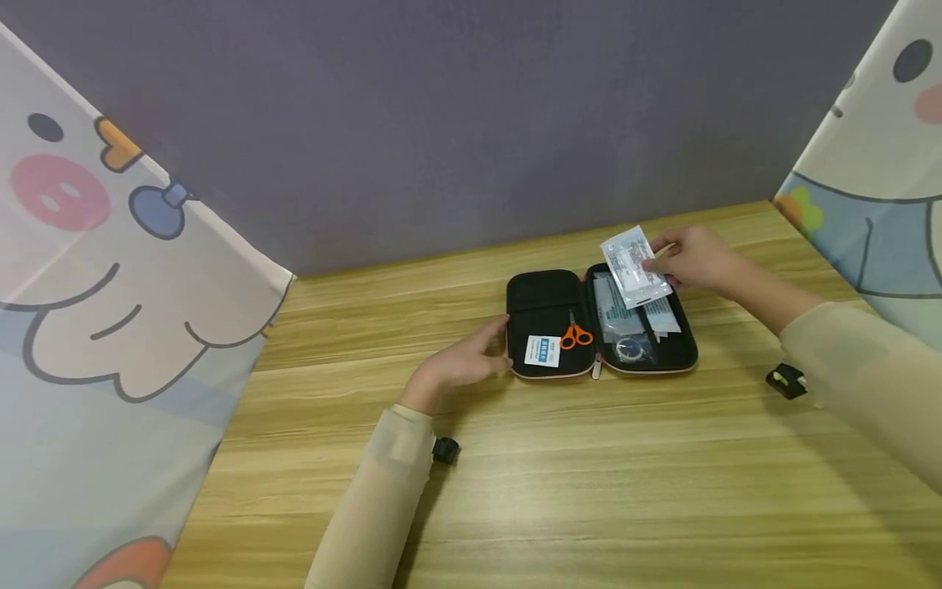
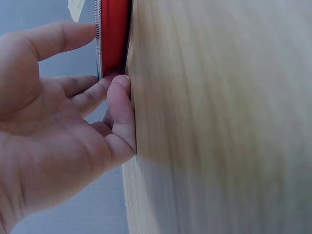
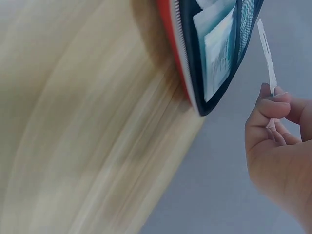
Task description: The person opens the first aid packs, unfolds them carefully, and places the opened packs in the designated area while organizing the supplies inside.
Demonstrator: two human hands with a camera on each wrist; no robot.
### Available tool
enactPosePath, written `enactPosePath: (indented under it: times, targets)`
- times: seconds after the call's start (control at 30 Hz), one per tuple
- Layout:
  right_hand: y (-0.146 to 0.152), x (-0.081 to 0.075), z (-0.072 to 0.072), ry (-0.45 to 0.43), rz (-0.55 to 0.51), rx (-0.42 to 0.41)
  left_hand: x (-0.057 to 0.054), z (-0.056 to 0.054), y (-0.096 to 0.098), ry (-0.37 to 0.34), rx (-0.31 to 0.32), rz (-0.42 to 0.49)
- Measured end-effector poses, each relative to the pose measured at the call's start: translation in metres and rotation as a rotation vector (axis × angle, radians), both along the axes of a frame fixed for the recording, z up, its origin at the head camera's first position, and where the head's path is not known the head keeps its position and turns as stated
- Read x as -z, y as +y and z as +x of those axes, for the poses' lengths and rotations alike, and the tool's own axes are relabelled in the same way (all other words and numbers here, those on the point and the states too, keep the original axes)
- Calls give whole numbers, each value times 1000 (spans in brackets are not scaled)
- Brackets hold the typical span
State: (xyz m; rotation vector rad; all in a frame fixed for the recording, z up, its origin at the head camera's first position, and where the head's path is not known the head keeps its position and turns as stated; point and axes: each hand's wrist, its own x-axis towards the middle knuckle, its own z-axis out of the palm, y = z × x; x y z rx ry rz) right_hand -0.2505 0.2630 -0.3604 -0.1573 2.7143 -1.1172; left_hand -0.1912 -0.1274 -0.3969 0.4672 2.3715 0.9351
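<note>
An unzipped first-aid case [image 1: 549,291] with a black inside and red outer shell lies spread flat on the table. My left hand [image 1: 464,360] touches its left edge with thumb and fingertips; the left wrist view shows the fingers against the zipper and red side [image 2: 113,36]. Above the right half, my right hand [image 1: 695,258] pinches a white printed packet [image 1: 631,266] between thumb and fingers, tilted and clear of the case in the right wrist view. Orange-handled scissors [image 1: 576,335] and a small blue-and-white packet [image 1: 542,351] are in the left half.
The case's right half holds more white packets [image 3: 219,53], a black strap and a clear bag with a round item [image 1: 631,350]. A zipper pull [image 1: 597,370] hangs at the front. A grey partition [image 1: 471,131] stands behind the wooden table [image 1: 559,483], with cartoon-printed cloth at both sides.
</note>
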Motion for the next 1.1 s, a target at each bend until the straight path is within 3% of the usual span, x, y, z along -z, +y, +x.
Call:
enactPosePath:
  times: [0.53, 0.83, 1.1]
  targets:
    - [40, 18, 19, -97, 8, 15, -1, 0, -1, 7, 11, -11]
    - [35, 27, 26, -187, -37, 3, -1, 0, -2, 7, 10, -13]
    - [29, 29, 29, -175, -26, -42, -1, 0, -2, 8, 14, -8]
